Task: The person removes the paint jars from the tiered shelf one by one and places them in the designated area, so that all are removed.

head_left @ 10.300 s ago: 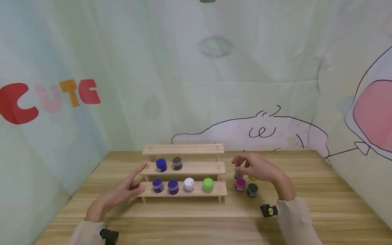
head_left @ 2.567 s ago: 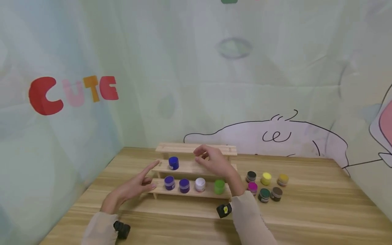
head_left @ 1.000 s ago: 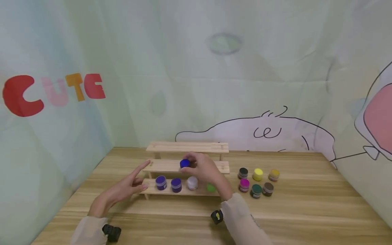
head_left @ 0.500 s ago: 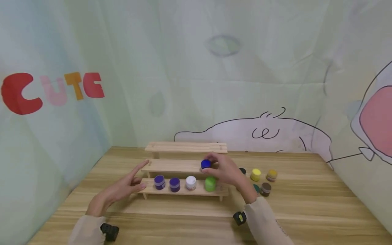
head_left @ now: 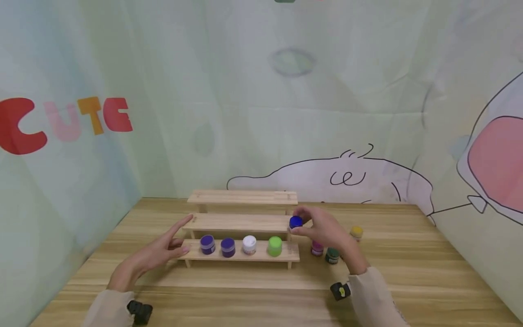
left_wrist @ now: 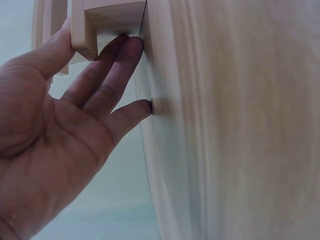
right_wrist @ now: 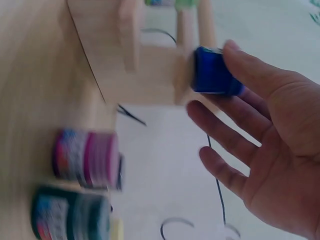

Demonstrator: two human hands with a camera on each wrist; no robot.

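Note:
My right hand (head_left: 328, 231) pinches a blue paint jar (head_left: 296, 222) between thumb and fingers, just at the right end of the middle tier. In the right wrist view the blue jar's side overlaps the wooden rack, and the lower fingers stay loose. My left hand (head_left: 151, 254) touches the left end of the three-tier wooden rack (head_left: 241, 222), index finger by the middle tier and thumb at the lowest. In the left wrist view its thumb lies along the rack's edge, other fingers extended. Two purple jars (head_left: 228, 247), a white jar (head_left: 249, 245) and a light green jar (head_left: 275, 246) stand on the lowest tier.
Right of the rack, a magenta jar (head_left: 317, 248), a dark green jar (head_left: 333, 255) and an ochre jar (head_left: 357, 232) stand on the wooden table (head_left: 245, 299). My right hand hides other jars there. A printed curtain (head_left: 253, 113) hangs behind.
The brown jar went from the middle tier to the table earlier. My right hand then took the blue jar and carried it rightward along that tier to its end. My left hand stayed put.

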